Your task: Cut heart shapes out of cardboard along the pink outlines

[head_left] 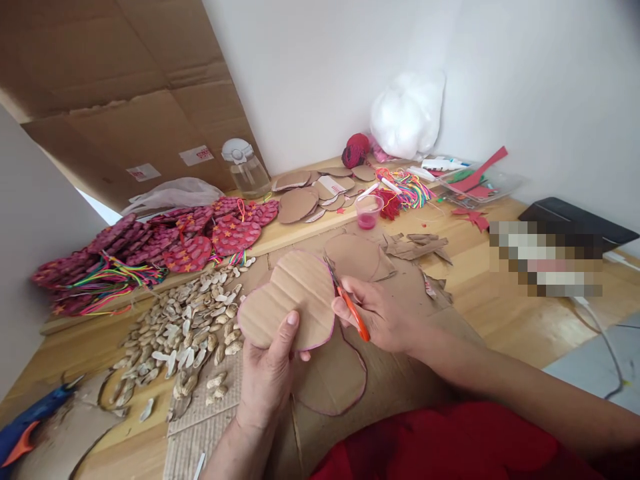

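Note:
My left hand [273, 363] grips a rounded, peanut-shaped cardboard cutout [287, 300] from below, its thumb lying on the front face. A purple line runs along the cutout's edge. In my right hand [377, 313] is a pair of scissors [356, 313] with orange handles. Their blades point up and left, beside the cutout's right edge; whether they touch it I cannot tell. Beneath both hands lies a large cardboard sheet [400, 380], with a purple outline of a similar shape drawn on it.
Peanuts and shells [185, 333] spread over the left. Red decorated pieces with colourful cords [150, 247] are piled behind them. Cardboard cutouts [297, 203], a pink cup [369, 212] and a bottle [245, 170] stand further back. A hot glue gun [35, 417] lies at lower left.

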Demonstrator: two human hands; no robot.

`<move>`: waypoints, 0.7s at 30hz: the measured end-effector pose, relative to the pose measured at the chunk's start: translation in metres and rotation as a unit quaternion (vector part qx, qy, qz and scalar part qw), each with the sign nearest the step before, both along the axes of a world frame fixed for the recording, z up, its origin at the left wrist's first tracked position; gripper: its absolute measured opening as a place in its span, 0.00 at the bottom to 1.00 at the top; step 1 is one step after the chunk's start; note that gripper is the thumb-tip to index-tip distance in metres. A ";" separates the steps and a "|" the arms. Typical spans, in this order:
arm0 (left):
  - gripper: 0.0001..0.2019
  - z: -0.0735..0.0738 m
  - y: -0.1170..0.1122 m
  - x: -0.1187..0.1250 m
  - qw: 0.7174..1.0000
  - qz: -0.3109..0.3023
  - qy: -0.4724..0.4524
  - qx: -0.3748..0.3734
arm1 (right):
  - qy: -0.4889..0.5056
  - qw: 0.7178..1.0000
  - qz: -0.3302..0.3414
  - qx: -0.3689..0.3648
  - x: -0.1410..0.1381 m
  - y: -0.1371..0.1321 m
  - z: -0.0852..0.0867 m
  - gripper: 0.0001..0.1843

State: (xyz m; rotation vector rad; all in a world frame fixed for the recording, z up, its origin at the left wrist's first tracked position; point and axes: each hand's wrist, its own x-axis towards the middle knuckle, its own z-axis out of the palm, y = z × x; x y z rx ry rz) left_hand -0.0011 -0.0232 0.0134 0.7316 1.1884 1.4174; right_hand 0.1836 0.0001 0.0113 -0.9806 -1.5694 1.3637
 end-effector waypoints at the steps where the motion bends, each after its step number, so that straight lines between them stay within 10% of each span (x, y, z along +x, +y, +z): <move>1: 0.34 0.000 0.000 0.000 1.000 -0.001 -0.001 0.003 | 0.003 1.000 0.002 -0.003 0.000 0.000 0.000 0.20; 21: 0.38 0.005 0.001 -0.001 1.000 0.018 0.007 0.002 | -0.002 0.999 -0.017 -0.037 0.000 -0.001 -0.005 0.22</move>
